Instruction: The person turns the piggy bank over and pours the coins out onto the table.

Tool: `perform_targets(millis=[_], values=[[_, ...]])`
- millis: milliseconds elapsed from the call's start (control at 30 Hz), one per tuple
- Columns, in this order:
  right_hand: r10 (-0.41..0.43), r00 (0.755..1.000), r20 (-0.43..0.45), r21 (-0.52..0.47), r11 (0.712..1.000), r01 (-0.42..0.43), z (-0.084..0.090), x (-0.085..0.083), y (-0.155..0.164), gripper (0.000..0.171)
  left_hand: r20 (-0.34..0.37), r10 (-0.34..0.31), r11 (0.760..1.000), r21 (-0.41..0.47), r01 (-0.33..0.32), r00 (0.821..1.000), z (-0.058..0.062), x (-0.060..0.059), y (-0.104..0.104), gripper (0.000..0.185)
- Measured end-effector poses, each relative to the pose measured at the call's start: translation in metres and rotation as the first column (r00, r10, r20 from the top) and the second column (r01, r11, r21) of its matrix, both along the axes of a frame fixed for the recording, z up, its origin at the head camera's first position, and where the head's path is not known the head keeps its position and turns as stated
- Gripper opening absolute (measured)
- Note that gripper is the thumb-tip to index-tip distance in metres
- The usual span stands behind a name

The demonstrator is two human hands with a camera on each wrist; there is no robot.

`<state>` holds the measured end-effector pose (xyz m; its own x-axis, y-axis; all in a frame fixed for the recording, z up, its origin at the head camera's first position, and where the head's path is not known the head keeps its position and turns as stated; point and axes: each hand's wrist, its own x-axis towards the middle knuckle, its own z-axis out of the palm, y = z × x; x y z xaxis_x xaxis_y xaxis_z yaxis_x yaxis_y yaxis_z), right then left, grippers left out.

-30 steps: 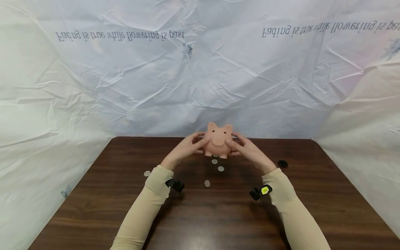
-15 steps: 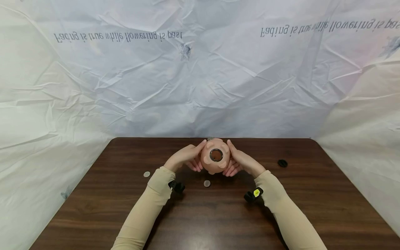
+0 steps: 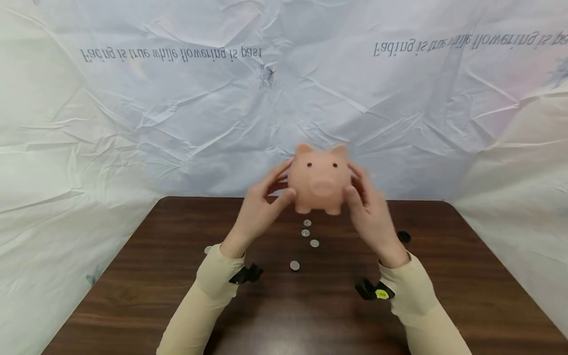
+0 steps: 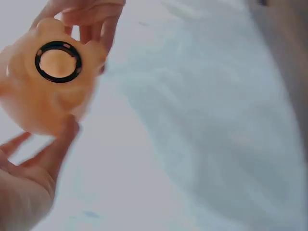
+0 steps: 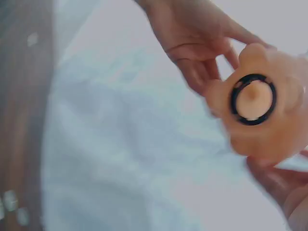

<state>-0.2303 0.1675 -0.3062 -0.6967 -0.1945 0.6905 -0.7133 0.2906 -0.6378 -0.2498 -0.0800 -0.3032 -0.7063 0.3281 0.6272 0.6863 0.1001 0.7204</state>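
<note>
A pink piggy bank (image 3: pixel 320 180) is held upright in the air above the far part of the brown table (image 3: pixel 133 291), its face toward me. My left hand (image 3: pixel 266 199) grips its left side and my right hand (image 3: pixel 366 202) grips its right side, both blurred by motion. The wrist views show its belly (image 4: pixel 43 101) with an uncapped hole ringed in black (image 5: pixel 253 98). Several silver coins (image 3: pixel 314 243) lie on the table below it; the closest one (image 3: pixel 295 266) is toward me.
A black round cap (image 3: pixel 404 236) lies on the table right of my right hand. One more coin (image 3: pixel 208 250) peeks out by my left sleeve. A creased white sheet (image 3: pixel 133 138) hangs behind and beside the table.
The piggy bank has gone from low over the table, belly hole toward me, to raised and upright. Both hands rose with it, uncovering the coins underneath.
</note>
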Motion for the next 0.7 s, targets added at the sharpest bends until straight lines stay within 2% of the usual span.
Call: perform_targets(millis=[33,67,100,133,167,200,233,267,300,367,400,433,467,567,700], values=[[0.043,0.995,-0.096,-0.020,0.999,-0.045,0.004,0.006,0.000,0.069,-0.076,-0.043,0.999,0.021,0.045,0.996,0.006,0.007,-0.002,0.079],[0.088,0.985,-0.148,-0.029,0.995,-0.094,0.006,0.008,0.001,0.073,-0.116,-0.093,0.995,0.032,0.097,0.989,0.009,0.010,-0.004,0.080],[0.124,0.980,-0.156,-0.025,0.991,-0.130,0.005,0.008,0.002,0.076,-0.118,-0.139,0.989,0.034,0.144,0.983,0.008,0.010,-0.006,0.080],[0.139,0.982,-0.125,-0.010,0.990,-0.142,0.002,0.005,0.003,0.075,-0.086,-0.171,0.984,0.025,0.174,0.981,0.005,0.006,-0.009,0.078],[0.154,0.987,-0.044,0.003,0.988,-0.154,-0.003,-0.001,0.004,0.074,-0.019,-0.188,0.982,0.015,0.189,0.982,-0.001,0.000,-0.012,0.076],[0.158,0.985,0.062,0.017,0.987,-0.159,-0.011,-0.009,0.005,0.070,0.088,-0.197,0.980,0.015,0.197,0.976,-0.009,-0.008,-0.014,0.073],[0.138,0.973,0.186,0.039,0.988,-0.147,-0.019,-0.018,0.006,0.068,0.212,-0.200,0.979,0.020,0.201,0.957,-0.018,-0.019,-0.014,0.071],[0.112,0.940,0.321,0.064,0.988,-0.140,-0.028,-0.027,0.007,0.067,0.342,-0.197,0.980,0.027,0.199,0.919,-0.029,-0.029,-0.014,0.068],[0.090,0.894,0.439,0.081,0.987,-0.139,-0.038,-0.036,0.007,0.067,0.461,-0.185,0.981,0.035,0.191,0.868,-0.040,-0.037,-0.014,0.066],[0.077,0.792,0.606,0.075,0.985,-0.153,-0.057,-0.049,0.006,0.071,0.635,-0.168,0.984,0.064,0.165,0.754,-0.061,-0.049,-0.012,0.066],[0.079,0.752,0.654,0.064,0.985,-0.159,-0.065,-0.053,0.006,0.074,0.690,-0.161,0.985,0.070,0.156,0.706,-0.069,-0.052,-0.010,0.066],[0.075,0.720,0.690,0.061,0.985,-0.161,-0.071,-0.055,0.006,0.077,0.723,-0.154,0.986,0.069,0.151,0.673,-0.075,-0.055,-0.009,0.067],[0.081,0.700,0.710,0.051,0.985,-0.165,-0.074,-0.057,0.007,0.079,0.743,-0.146,0.987,0.068,0.144,0.653,-0.078,-0.055,-0.008,0.067],[0.099,0.674,0.732,0.025,0.985,-0.172,-0.076,-0.060,0.009,0.081,0.763,-0.140,0.988,0.065,0.140,0.631,-0.079,-0.057,-0.006,0.067],[0.100,0.637,0.765,0.038,0.979,-0.199,-0.073,-0.063,0.010,0.084,0.770,-0.104,0.984,-0.014,0.180,0.629,-0.078,-0.059,-0.006,0.072]])
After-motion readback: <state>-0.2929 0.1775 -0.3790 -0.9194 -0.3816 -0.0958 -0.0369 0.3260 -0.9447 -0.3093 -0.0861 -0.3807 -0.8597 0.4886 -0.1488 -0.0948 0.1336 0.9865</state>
